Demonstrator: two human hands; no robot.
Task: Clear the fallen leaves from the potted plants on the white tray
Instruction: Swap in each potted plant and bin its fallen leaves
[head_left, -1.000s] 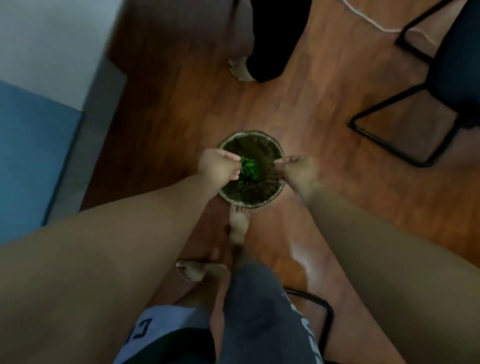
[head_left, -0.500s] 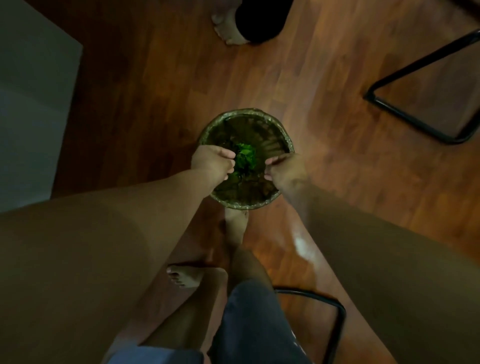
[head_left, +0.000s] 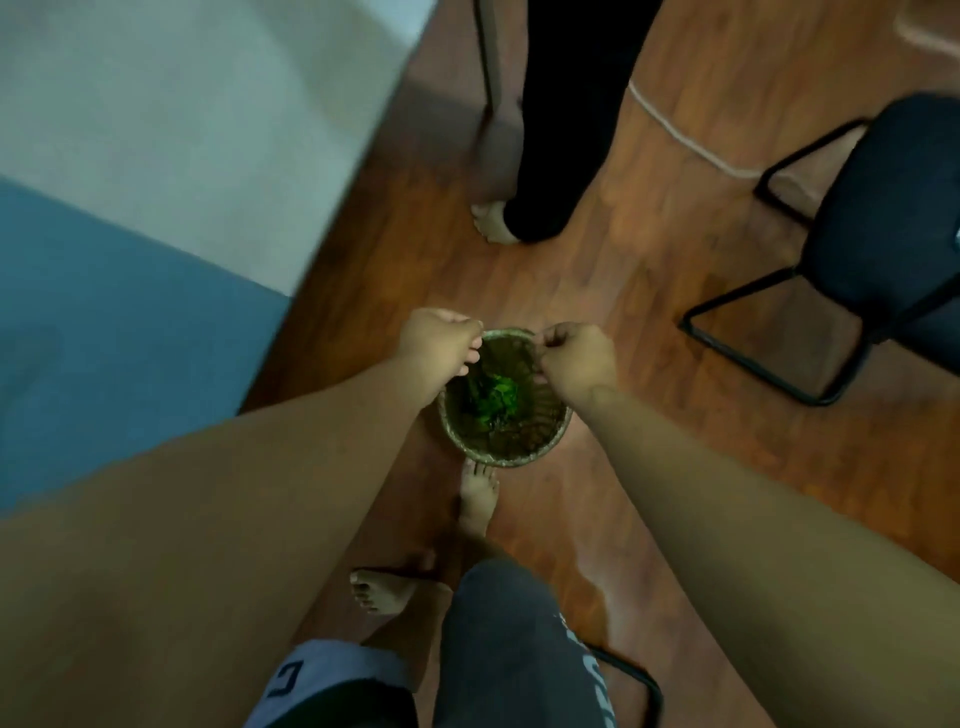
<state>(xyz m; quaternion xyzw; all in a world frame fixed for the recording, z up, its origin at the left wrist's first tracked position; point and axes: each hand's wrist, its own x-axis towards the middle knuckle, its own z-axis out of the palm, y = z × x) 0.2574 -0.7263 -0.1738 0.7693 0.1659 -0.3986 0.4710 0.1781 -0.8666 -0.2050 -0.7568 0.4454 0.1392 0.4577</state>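
A round woven basket (head_left: 498, 460) stands on the wooden floor just past my bare feet, with a heap of green leaves (head_left: 496, 397) in its bottom. Both of my hands hover over its far rim. My left hand (head_left: 441, 340) is at the rim's upper left with its fingers curled in. At the upper right is my right hand (head_left: 574, 358), fingers and thumb drawn together. No leaf shows in either hand. The white tray and the potted plants are out of view.
Another person's legs in black trousers (head_left: 561, 156) stand just beyond the basket. A black chair (head_left: 883, 234) is at the right, with a white cord (head_left: 685, 140) on the floor beside it. A white and blue surface (head_left: 156, 156) fills the left. A chair frame (head_left: 641, 680) lies behind my legs.
Both hands have risen from beside the leaves in the middle of the basket to its far rim. The camera has tilted up, bringing the chair and the other person's legs back into view.
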